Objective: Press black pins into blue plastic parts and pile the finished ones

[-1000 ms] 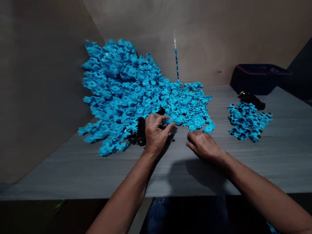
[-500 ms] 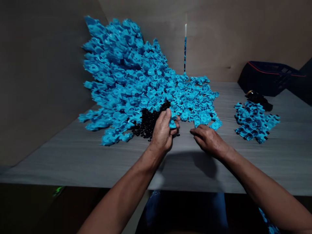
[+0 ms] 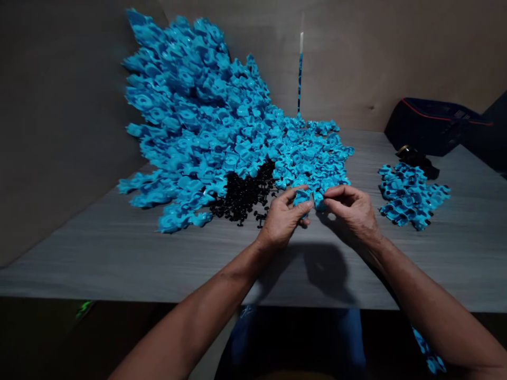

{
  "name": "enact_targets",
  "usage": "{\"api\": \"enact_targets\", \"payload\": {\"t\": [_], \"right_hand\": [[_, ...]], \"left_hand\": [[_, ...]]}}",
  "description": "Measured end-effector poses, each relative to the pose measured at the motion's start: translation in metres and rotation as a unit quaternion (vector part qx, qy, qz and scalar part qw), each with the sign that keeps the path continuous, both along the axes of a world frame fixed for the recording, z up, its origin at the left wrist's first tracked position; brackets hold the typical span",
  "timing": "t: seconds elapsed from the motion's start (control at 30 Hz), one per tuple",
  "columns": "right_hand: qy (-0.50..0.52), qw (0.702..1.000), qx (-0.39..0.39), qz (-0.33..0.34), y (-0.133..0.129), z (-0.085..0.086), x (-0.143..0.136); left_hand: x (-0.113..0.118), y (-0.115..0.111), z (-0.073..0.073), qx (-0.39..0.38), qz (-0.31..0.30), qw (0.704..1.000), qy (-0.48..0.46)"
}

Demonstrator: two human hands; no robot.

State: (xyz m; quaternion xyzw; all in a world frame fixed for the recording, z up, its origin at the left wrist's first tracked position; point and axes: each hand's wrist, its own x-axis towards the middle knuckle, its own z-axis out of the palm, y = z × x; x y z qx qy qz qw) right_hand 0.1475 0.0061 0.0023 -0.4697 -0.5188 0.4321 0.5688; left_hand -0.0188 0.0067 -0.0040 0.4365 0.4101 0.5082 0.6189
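Observation:
My left hand (image 3: 283, 216) is closed round a blue moulded plastic piece (image 3: 302, 197), gripped between thumb and fingers above the table. Just to its right, my right hand (image 3: 352, 208) has thumb and forefinger pinched together. A tiny dark spot shows at those fingertips, too small to name. Another blue piece (image 3: 319, 201) lies right by the right fingertips; whether they touch it I cannot tell. Small black dumbbell-shaped parts (image 3: 243, 195) are heaped left of my left hand. Behind both hands spreads a large pile of blue pieces (image 3: 206, 116).
On the right of the grey wooden table (image 3: 130, 264) sits a smaller group of blue pieces with black parts on them (image 3: 412, 195). Behind it are a dark object (image 3: 418, 160) and a dark blue, red-edged bag or case (image 3: 431, 124). Wooden panels (image 3: 356, 63) rise at the back and left.
My left hand has moved right with its blue piece, away from the black heap. My right hand has shifted slightly right and up. The hands are now nearly together, and the view has shifted a little.

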Motion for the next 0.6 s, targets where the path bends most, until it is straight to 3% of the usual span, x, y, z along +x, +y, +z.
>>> {"api": "enact_targets", "payload": {"t": [0.2,0.43,0.6], "right_hand": [[-0.068,0.985,0.159,0.013,-0.009,0.002,-0.003],[-0.253,0.896,0.363,-0.042,-0.014,-0.006,-0.010],[-0.318,0.845,0.429,-0.045,-0.012,-0.006,-0.009]], "left_hand": [[0.002,0.000,-0.005,0.040,-0.016,0.998,0.039],[0.008,-0.002,-0.007,0.057,-0.011,0.998,0.033],[0.011,-0.002,-0.009,0.090,0.013,0.996,0.027]]}}
